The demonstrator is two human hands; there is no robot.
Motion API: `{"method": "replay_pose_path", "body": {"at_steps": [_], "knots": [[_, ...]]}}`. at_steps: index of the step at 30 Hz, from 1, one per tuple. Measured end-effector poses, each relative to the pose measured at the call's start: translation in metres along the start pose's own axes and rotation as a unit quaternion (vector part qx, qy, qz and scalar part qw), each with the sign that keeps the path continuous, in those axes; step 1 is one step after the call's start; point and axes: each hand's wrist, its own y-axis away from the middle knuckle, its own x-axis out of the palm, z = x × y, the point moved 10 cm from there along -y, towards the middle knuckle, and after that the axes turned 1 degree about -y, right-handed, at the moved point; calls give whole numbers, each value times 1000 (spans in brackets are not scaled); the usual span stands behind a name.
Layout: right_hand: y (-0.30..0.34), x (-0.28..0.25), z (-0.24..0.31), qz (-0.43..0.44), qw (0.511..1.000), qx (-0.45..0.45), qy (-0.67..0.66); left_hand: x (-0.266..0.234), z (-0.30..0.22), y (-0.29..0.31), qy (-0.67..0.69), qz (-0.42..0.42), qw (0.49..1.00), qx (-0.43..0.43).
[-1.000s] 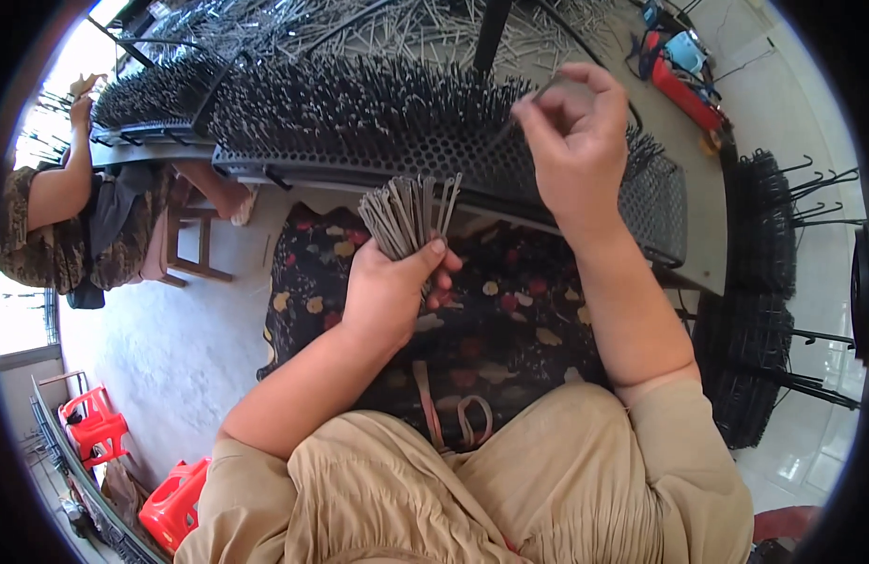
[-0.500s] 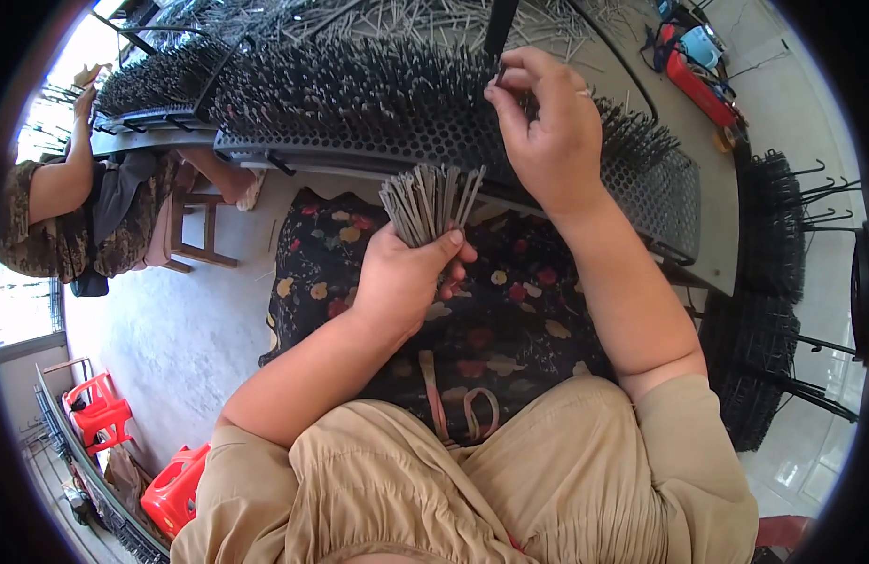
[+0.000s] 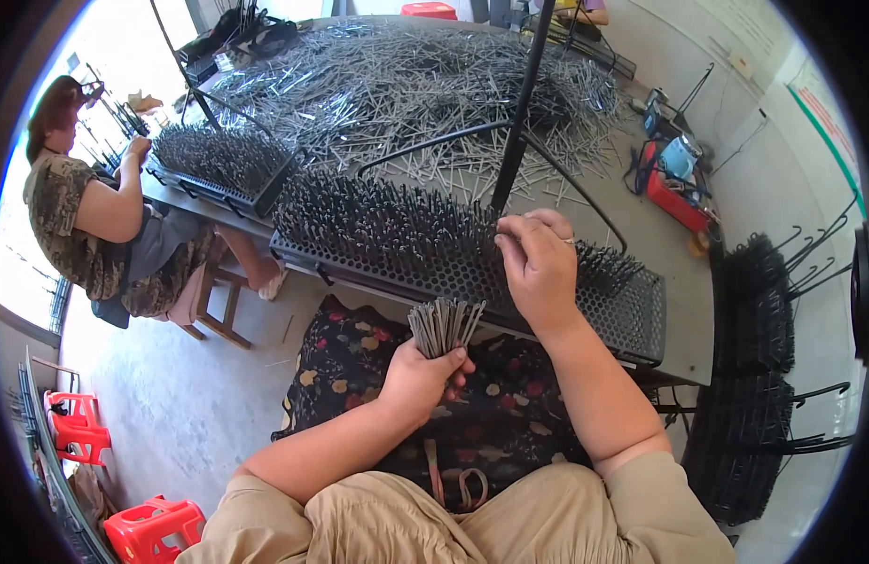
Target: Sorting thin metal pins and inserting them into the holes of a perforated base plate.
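In the head view, the left hand [image 3: 423, 376] clamps a bundle of thin grey rods [image 3: 442, 326], apparently light, stiff and best pinched singly at the top (they may slide), nearer than the black perforated tray [image 3: 599, 308]. Upright dark rods [image 3: 383, 221] crowd its left part; above it the fingertips of the right hand [image 3: 538, 268] nearly meet, any hold unclear.

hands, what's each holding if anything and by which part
Left hand: a bundle of thin grey rods, gripped below its fanned top. Right hand: cannot tell if it holds anything.

left hand [image 3: 421, 383] clasps rod bundle [image 3: 444, 325] | right hand [image 3: 540, 271] at rod-filled perforated rack [image 3: 615, 318]
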Motion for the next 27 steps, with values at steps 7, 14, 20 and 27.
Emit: {"method": "replay_pose_path", "body": {"at_steps": [7,14,20,27], "knots": [[-4,4,5,8,999,-21,-27,3,-3,-5,2,13,1000,9],[-2,-2,17,39,999,-26,-12,3,-3,-5,13,21,1000,9],[73,23,5,215,816,417,-337,8,-26,7,56,21,996,69],[54,2,-32,66,880,359,-305,7,-11,-3,35,9,999,24]]}}
